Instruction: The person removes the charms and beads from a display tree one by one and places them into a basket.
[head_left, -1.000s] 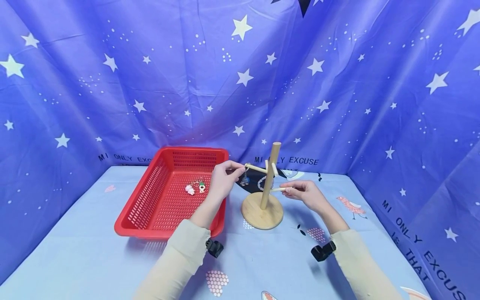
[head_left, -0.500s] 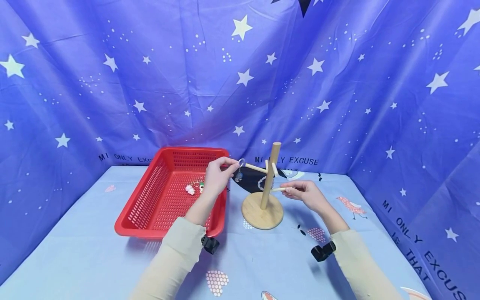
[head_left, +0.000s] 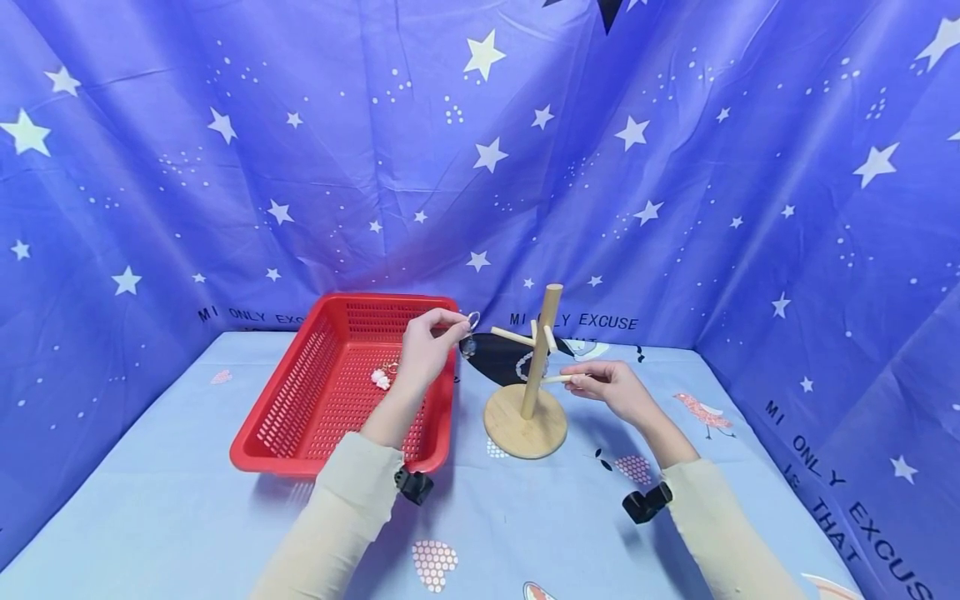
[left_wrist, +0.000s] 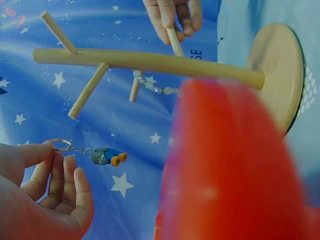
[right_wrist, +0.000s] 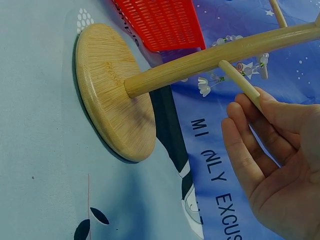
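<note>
My left hand (head_left: 426, 350) pinches the metal ring of a keychain (left_wrist: 107, 155) between thumb and forefinger. A small grey-blue figure with orange feet dangles from its chain. This hand is above the right side of the red basket (head_left: 247, 454), apart from the wooden peg stand (head_left: 533, 375). My right hand (head_left: 611, 387) pinches a lower peg (right_wrist: 240, 82) of the stand, whose round base rests on the table. Behind the post a beaded bracelet (right_wrist: 262, 62) hangs on another peg, partly hidden by the post.
Inside the basket lies a white-and-pink figure keychain (head_left: 380, 379), with a gold ring beside it. The left forearm crosses the basket's front right corner. A blue star-printed curtain (head_left: 480, 167) rises behind and beside the table (head_left: 495, 517).
My left hand has drawn the keychain leftward, away from the tip of the stand's left peg and towards the basket. The right hand stays on its peg.
</note>
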